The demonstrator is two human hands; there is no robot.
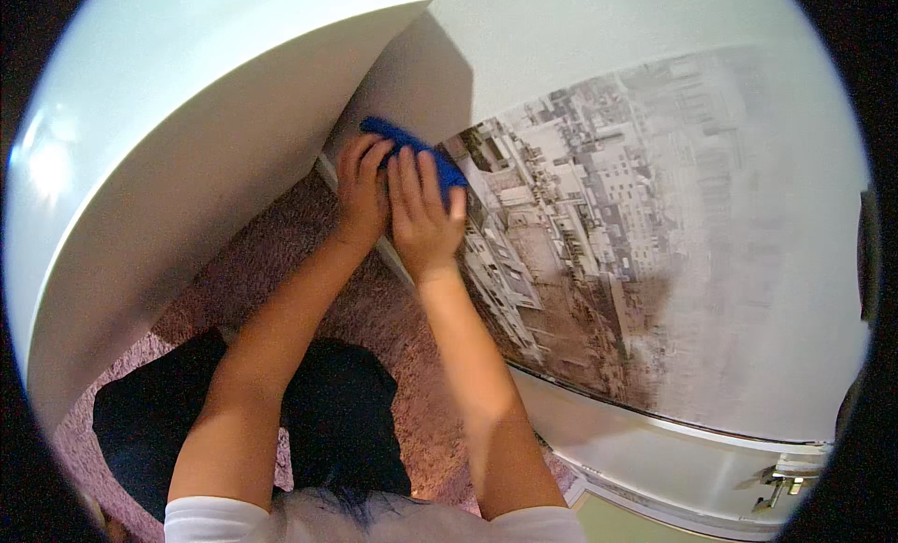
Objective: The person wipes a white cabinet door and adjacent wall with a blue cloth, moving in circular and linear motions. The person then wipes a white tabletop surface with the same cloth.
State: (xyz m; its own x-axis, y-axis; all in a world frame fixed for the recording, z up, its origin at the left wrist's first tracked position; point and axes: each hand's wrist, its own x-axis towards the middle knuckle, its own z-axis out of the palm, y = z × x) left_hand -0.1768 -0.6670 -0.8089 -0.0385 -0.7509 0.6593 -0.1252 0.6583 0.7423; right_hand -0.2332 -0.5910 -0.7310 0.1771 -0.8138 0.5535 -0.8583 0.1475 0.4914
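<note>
A blue cloth [443, 170] lies against the lower part of a wall, left of a printed cityscape mural [561, 213]. My left hand [363, 185] rests with bent fingers on the cloth's left part, near the corner where the wall meets a white furniture panel. Beside it, my right hand [424, 210] presses the cloth's right part, fingers stretched over it and thumb at its right edge. The two hands are close together; whether they touch is unclear. Part of the cloth is hidden under the fingers.
A white furniture piece with a curved edge [210, 87] stands at the left. Purplish shaggy carpet [372, 297] covers the floor beneath the arms, by a pale baseboard [395, 262]. A white door frame [631, 438] with a metal latch [786, 481] is at the lower right.
</note>
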